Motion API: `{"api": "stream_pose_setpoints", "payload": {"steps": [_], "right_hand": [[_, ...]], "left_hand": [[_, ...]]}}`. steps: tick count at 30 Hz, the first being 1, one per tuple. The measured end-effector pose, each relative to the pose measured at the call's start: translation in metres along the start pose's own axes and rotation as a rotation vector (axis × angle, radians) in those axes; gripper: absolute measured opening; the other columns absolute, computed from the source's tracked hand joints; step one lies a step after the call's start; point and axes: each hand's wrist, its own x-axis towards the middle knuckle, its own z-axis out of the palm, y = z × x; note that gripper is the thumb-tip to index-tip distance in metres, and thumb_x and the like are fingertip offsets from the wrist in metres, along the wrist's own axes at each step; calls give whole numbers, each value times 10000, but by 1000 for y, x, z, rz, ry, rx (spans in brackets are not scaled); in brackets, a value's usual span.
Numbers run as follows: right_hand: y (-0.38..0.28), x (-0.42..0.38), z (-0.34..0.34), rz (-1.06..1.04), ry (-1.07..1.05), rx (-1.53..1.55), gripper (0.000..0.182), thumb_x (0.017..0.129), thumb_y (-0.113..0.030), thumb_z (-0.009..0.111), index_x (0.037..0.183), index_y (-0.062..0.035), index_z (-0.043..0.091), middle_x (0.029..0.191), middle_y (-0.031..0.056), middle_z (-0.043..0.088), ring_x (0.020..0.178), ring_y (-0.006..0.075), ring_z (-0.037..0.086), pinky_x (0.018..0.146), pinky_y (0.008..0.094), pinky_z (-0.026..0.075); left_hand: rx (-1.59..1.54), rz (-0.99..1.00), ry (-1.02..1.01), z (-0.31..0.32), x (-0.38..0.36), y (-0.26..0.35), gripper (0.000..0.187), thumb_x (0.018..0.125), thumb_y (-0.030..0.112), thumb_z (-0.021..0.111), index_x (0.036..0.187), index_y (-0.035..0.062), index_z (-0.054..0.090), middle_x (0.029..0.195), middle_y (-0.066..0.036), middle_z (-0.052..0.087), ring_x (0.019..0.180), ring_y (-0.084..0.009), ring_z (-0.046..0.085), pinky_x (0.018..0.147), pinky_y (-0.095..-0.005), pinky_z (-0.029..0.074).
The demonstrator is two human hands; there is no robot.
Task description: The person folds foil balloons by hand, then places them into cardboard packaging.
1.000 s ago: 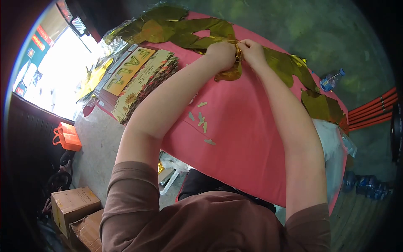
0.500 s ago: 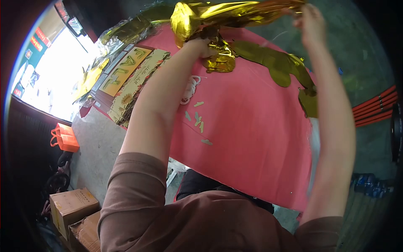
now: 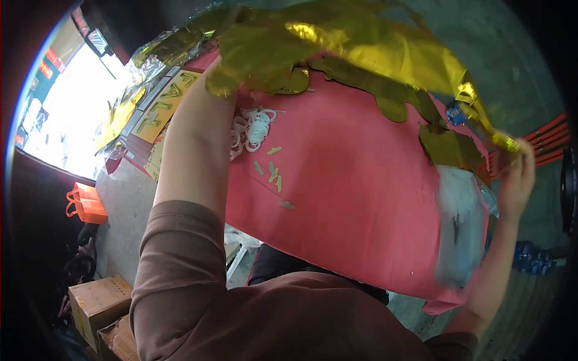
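Observation:
A long, uninflated gold foil balloon (image 3: pixel 385 51) is stretched across the far side of the pink-covered table (image 3: pixel 355 192). At the right, my right hand (image 3: pixel 519 171) is closed on its narrow end, beyond the table edge. My left arm reaches to the far left of the foil, which hides that hand and its fingers. Beneath the stretched foil lies another flat gold foil piece (image 3: pixel 394 108). Coils of white string (image 3: pixel 259 127) rest beside my left forearm, with several small pale strips (image 3: pixel 274 174) nearer to me.
Printed card packs (image 3: pixel 162 111) and clear plastic wrapping lie at the table's left. A clear plastic bag (image 3: pixel 460 231) sits along the right edge. On the floor are an orange bag (image 3: pixel 89 203), cardboard boxes (image 3: pixel 102 301), red bars (image 3: pixel 548 144) and blue-tinted bottles (image 3: pixel 533 259).
My right hand has moved right and down, drawing the bunched foil out into a wide sheet. My left hand has shifted left and is now hidden behind the foil.

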Motion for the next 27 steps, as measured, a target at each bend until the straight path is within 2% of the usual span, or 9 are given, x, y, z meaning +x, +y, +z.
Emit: {"api": "stream_pose_setpoints", "payload": {"steps": [6,7,9,15,18,20,21,23,27], "right_hand": [[2,-73,34,176,-235,32,147,926,-13,405,988,-15,538,1085,121,612,985,176,580,793,277,467],[2,-79,39,206,-336,18,142,904,11,421,967,0,548,1076,119,616,988,192,585,819,290,464],[4,-88,44,239,-438,7,138,883,34,436,946,15,558,1068,117,620,990,207,590,846,302,460],[7,-112,35,232,-409,-77,112,835,62,479,910,51,563,1007,136,637,941,218,611,818,285,466],[-7,-124,23,257,-411,-144,90,820,39,523,892,42,577,906,113,646,850,170,617,742,262,476],[-17,-127,9,543,-674,-74,69,805,5,576,868,30,588,798,62,630,740,104,582,641,238,457],[-23,-124,6,546,-670,-74,69,805,5,576,868,30,588,798,62,630,740,104,582,641,238,457],[-33,-115,3,614,-856,11,83,803,-33,606,862,25,597,728,24,601,670,62,529,584,222,422],[-28,-98,25,638,-608,47,128,839,-65,570,901,31,627,792,30,627,718,57,554,621,214,433]], "left_hand": [[-64,-274,-9,-4,25,-20,516,799,422,581,1174,70,544,1045,-232,586,918,-374,587,753,-420,490],[292,109,-255,-11,15,-3,519,796,431,581,1167,69,553,1048,-217,600,931,-347,595,769,-404,488],[523,274,-428,-11,-21,35,487,818,440,561,1143,77,580,983,-156,647,916,-281,621,779,-371,486],[272,257,-924,19,-180,98,485,865,360,569,1291,144,488,1005,-107,643,816,-207,627,790,-325,490],[402,320,-1045,40,-221,72,536,860,401,568,1322,154,456,1276,-122,511,1125,-256,525,953,-393,408],[616,798,-738,57,-233,47,638,837,466,574,1371,168,389,1453,-115,292,1353,-282,249,1081,-480,220],[564,715,-861,60,-228,47,722,818,512,573,1408,180,322,1495,-105,199,1400,-287,78,1105,-527,71],[559,734,-905,66,-218,49,736,809,515,583,1410,182,319,1494,-107,201,1399,-286,90,1106,-523,76],[577,718,-993,81,-203,65,788,776,537,608,1415,185,309,1498,-106,192,1400,-283,88,1107,-519,67]]}}
